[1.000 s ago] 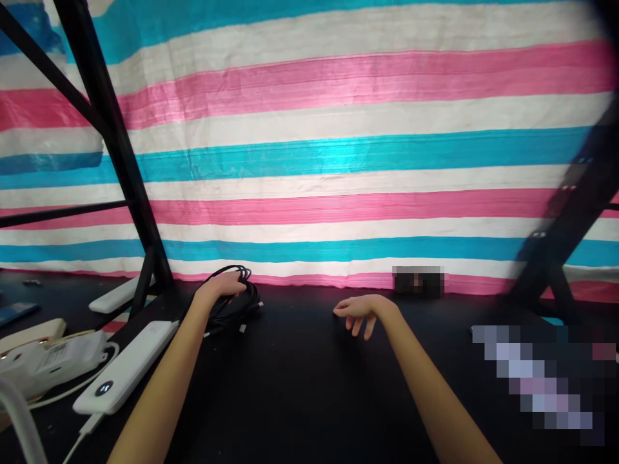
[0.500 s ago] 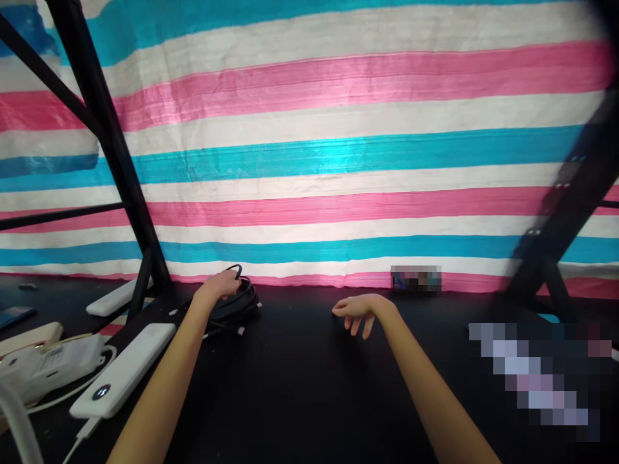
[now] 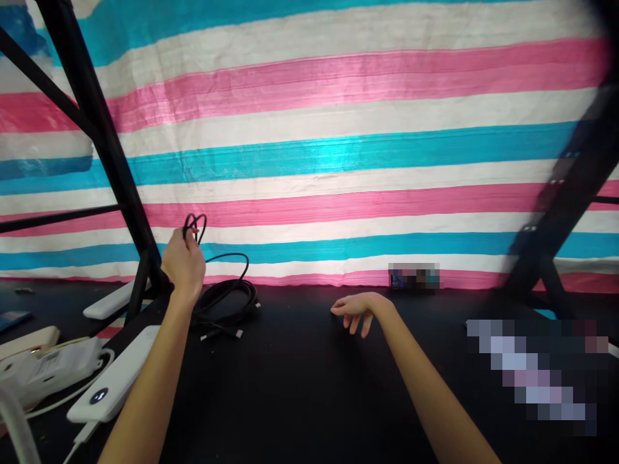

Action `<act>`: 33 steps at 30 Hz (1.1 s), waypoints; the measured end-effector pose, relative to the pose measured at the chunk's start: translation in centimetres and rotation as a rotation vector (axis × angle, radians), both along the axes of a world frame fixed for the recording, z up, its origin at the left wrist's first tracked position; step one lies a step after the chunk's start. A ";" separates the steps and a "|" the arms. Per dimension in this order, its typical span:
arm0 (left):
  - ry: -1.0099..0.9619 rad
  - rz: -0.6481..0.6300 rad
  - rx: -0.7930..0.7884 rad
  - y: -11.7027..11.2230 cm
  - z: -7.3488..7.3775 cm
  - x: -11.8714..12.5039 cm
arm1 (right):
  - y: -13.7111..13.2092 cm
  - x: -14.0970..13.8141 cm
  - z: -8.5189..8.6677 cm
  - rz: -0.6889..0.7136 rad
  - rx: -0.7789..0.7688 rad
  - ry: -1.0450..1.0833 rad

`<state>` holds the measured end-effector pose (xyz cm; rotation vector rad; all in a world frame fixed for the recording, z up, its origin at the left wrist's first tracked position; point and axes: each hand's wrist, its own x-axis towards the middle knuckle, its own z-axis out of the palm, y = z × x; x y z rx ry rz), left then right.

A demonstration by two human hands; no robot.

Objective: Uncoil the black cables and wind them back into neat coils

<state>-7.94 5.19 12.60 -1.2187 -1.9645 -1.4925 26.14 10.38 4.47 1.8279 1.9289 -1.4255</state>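
Raised at the left, my left hand (image 3: 185, 261) is closed on a black cable (image 3: 204, 225), whose small loops stick up above the fingers. A strand trails toward a coiled heap of black cables (image 3: 229, 298) on the black tabletop (image 3: 290, 386). Light metal plugs show at the heap's edge, one a USB plug (image 3: 238, 334). My right hand (image 3: 355, 310) hovers just over the tabletop near the middle, palm down, with fingers loosely bent and apart. It holds nothing.
To the left lie a white power bank (image 3: 109, 380) with a lit display, another white one (image 3: 109, 301) and a white power strip (image 3: 58, 370). Black metal posts (image 3: 104, 142) flank the tabletop. Behind hangs a striped sheet (image 3: 338, 116). Blurred-out items are at the right.
My left hand has lifted up and to the left, drawing a black cable up out of the heap. My right hand is nearly still.
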 end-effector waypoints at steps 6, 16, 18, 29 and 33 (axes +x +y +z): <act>-0.170 -0.320 0.629 -2.3 2.1 2.1 | -0.2 -0.9 1.0 0.020 0.252 0.077; -0.476 -0.987 0.487 -4.5 2.6 8.5 | -6.9 -7.5 6.2 0.194 0.640 1.009; -0.454 -1.014 0.404 -4.6 1.8 9.6 | -8.4 -8.6 6.7 0.223 0.616 1.112; -0.556 -1.080 0.406 -4.1 0.1 12.2 | -6.8 -4.7 8.2 -0.345 0.623 1.305; -0.588 -0.933 0.621 -3.7 1.1 10.8 | -6.1 -2.1 9.5 -0.535 0.629 1.408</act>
